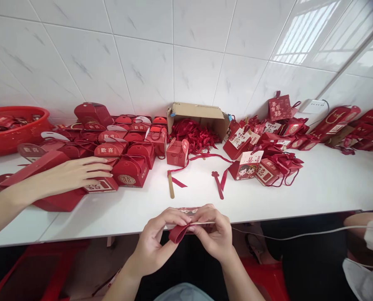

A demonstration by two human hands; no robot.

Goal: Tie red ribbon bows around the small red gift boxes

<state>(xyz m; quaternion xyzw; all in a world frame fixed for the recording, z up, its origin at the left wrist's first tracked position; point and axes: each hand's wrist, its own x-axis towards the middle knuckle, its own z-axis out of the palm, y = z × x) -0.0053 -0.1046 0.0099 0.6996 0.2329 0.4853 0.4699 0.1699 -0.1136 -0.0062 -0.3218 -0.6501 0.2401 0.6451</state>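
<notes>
Over the table's front edge, my left hand [156,242] and my right hand [214,234] work close together. Between my fingers is a folded dark red strap [177,234], bent into a loop at the left hand's thumb. Both hands are closed on it in a pinch. Behind my fingertips shows part of a printed gift box [188,211]; the fingers hide most of it. Beyond the hands lie a gold strip [171,186], a red strap with a flower-shaped end [217,184] and a loose red ribbon [180,183].
Another person's hand [89,172] reaches over red gift boxes [133,171] at left. An open cardboard box [199,110] of ribbons stands by the wall. More boxes [245,165] sit at right, a red basin [20,136] far left. A white cable [286,238] crosses below the table edge.
</notes>
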